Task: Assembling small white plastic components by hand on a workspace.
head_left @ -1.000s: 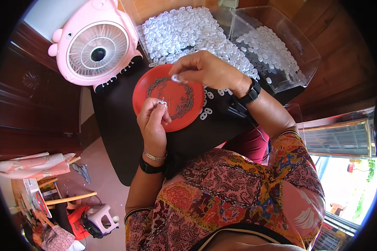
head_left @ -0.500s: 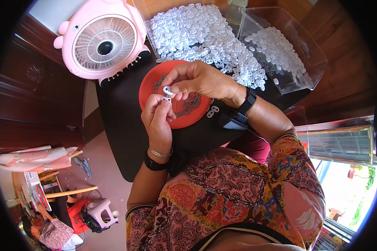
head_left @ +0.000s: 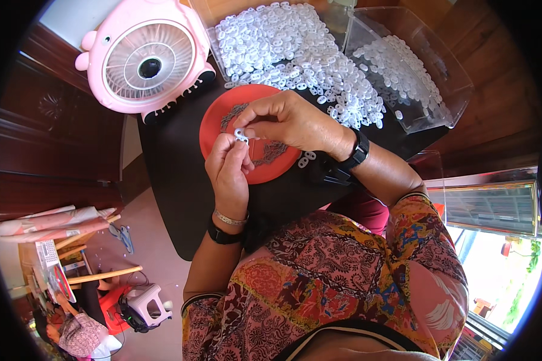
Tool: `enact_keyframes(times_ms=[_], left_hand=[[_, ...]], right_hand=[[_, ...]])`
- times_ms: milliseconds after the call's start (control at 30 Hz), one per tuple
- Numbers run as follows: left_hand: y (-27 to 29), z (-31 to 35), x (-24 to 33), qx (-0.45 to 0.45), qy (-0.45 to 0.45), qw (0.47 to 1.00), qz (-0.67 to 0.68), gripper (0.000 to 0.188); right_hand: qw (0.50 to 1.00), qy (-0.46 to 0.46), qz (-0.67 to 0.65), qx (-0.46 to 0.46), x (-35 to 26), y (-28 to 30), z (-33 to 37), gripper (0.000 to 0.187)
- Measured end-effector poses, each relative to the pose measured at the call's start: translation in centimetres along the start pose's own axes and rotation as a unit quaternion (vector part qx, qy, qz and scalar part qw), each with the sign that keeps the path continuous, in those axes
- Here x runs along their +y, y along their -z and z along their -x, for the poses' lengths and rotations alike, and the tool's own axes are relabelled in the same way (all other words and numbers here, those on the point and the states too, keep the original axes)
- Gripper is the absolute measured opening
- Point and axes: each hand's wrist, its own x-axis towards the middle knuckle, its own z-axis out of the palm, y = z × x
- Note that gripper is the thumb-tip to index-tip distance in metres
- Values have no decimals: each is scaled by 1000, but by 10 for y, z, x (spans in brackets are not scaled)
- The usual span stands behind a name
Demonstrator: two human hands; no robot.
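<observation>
Above a red plate (head_left: pixel 214 144), my two hands meet at the fingertips. My left hand (head_left: pixel 230 174) pinches a small white plastic piece with two holes (head_left: pixel 242 141) between thumb and finger. From the upper right, my right hand (head_left: pixel 298 125) pinches a second small white piece (head_left: pixel 239 132) right against the first. Whether the two are joined I cannot tell. Many small grey, slim metal parts (head_left: pixel 273 151) lie in the plate, partly hidden behind my hands. A few loose white pieces (head_left: pixel 307 157) lie on the black table (head_left: pixel 193 201) by the plate's right rim.
Behind the plate spreads a large heap of white two-hole pieces (head_left: pixel 283 45). To its right, a clear plastic bin (head_left: pixel 457 90) holds more of them. A pink animal-shaped fan (head_left: pixel 96 78) stands at the back left. A dark object (head_left: pixel 331 173) sits under my right wrist.
The white piece in my right hand has come down onto the one in my left hand, and the gap between them has closed. My left hand has hardly moved.
</observation>
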Motion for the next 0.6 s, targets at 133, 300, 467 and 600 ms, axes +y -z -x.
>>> enact_keyframes(times_ms=[133,300,467,600], left_hand=[[0,0,-2,-5,-15,1000,0,16],[0,1,-4,13,29,999,35,19],[2,-1,-3,-1,47,996,81,24],[1,-2,-5,1,53,997,55,25]], right_hand=[[998,40,38,6,0,-4,4,20],[994,72,74,15,6,-9,5,26],[993,91,79,-4,5,-8,6,28],[982,132,134,16,10,-8,7,32]])
